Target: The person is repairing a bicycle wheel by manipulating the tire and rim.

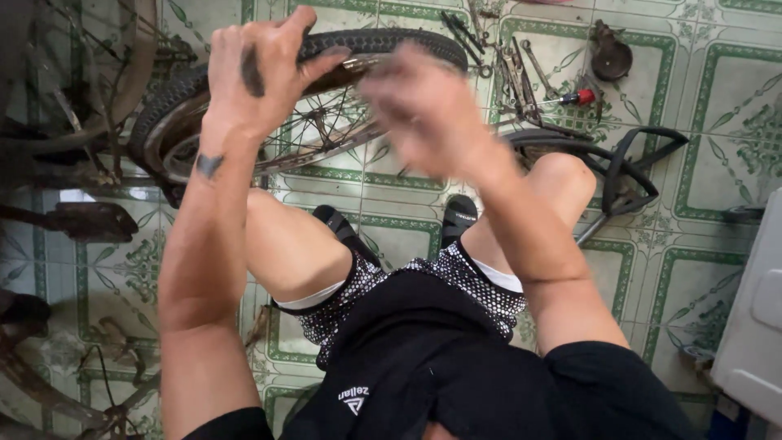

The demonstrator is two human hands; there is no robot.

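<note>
A bicycle wheel with a black knobby tyre [391, 41], a rusty rim [346, 73] and thin spokes stands tilted in front of my knees. My left hand [257, 69], smeared with black grease, grips the top of the tyre and rim. My right hand [423, 110] is blurred, raised just in front of the wheel's right part, fingers loosely spread; nothing shows in it. My bare knees, black sandals and dark shorts fill the lower middle.
Hand tools [513, 69] and a red-handled screwdriver [574, 98] lie on the green patterned tile floor [717, 98]. A black inner tube [627, 163] lies at right. Rusty bicycle parts [73, 147] crowd the left. A white box [753, 326] stands at far right.
</note>
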